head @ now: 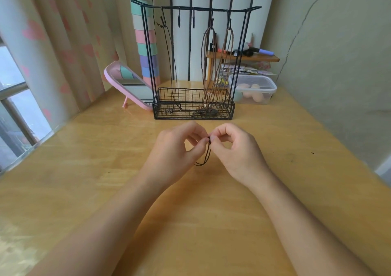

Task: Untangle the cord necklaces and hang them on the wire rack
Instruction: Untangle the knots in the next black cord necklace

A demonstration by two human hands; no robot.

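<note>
Above the tabletop (84, 170), a dark cord necklace (207, 156) hangs 12-to-6, top pinched in left hand (177, 148) and right hand (237, 150) grip

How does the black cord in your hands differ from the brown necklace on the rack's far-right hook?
Colour: the held cord is black, the hooked necklace brown. State: the held cord is pinched between the left hand and right hand, showing only a short loop; the hooked necklace hangs full-length from the wire rack. Both are thin looped cords.
</note>
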